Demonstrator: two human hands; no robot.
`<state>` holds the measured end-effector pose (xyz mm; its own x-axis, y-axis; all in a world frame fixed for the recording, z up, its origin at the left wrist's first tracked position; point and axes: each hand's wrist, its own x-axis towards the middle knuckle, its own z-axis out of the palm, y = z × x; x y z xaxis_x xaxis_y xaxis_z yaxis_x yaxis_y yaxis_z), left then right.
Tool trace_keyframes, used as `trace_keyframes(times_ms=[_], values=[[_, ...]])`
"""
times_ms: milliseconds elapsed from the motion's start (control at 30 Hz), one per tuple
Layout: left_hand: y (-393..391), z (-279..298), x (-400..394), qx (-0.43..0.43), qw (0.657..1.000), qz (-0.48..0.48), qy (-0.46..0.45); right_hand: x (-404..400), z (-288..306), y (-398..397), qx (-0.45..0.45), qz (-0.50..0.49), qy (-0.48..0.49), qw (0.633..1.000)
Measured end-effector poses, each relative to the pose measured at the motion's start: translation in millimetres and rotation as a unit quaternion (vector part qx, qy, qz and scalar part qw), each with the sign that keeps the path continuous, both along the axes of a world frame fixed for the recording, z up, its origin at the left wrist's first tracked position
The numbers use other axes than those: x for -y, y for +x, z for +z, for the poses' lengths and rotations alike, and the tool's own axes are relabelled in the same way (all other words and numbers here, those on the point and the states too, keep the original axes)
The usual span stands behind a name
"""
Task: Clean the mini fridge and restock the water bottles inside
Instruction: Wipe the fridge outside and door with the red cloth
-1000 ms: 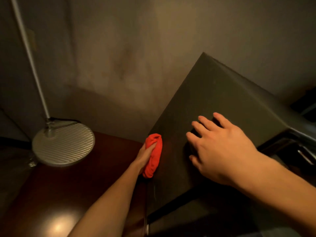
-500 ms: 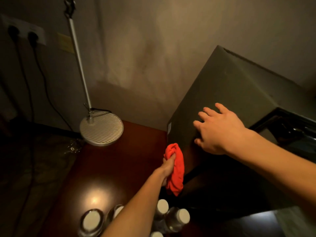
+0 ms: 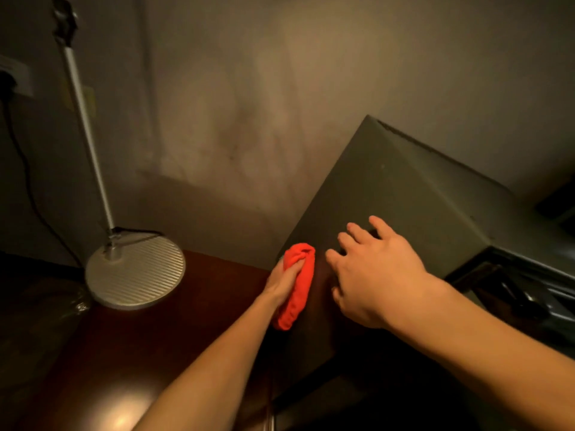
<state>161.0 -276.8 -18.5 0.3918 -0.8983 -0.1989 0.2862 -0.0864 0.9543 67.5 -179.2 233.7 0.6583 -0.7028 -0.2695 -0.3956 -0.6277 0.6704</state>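
Head view: the fridge (image 3: 398, 194), a dark grey box, stands at the right on a dark red-brown table (image 3: 130, 346), with its far corner close to the beige wall (image 3: 280, 88). Its flat top and left side face the camera; no brand, label or writing can be read on it, and the light is too dim to show any small print.

The left hand (image 3: 284, 283) is closed around a bunched red cloth (image 3: 297, 286), fingers curled over it, and presses the cloth against the fridge's left side, just below the top edge. The cloth hangs in a long roll from the fist, its far end rounded, its near end pointing down toward the table.

The right hand (image 3: 373, 275) lies flat on the fridge just right of the cloth, palm down, fingers spread apart and reaching toward the far corner. It is near the cloth but not touching it. Both forearms are bare and come in from the near edge.

At the left on the table stands a lamp base (image 3: 135, 270), a round ribbed silver disc, with a thin white pole (image 3: 87, 132) rising from it. A black cord (image 3: 23, 169) runs down the wall at the far left from a socket (image 3: 14, 79). A bright spot of light reflects off the table at the near edge.
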Motion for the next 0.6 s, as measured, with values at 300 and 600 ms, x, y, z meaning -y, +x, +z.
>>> trace_keyframes(times_ms=[300, 600], values=[[24, 187, 29, 0.141, 0.972, -0.01, -0.19, -7, 48, -2, -0.002, 0.024, -0.017, 1.0], [1, 244, -22, 0.282, 0.924, -0.009, -0.259, -37, 78, -17, 0.045, 0.064, 0.016, 0.997]])
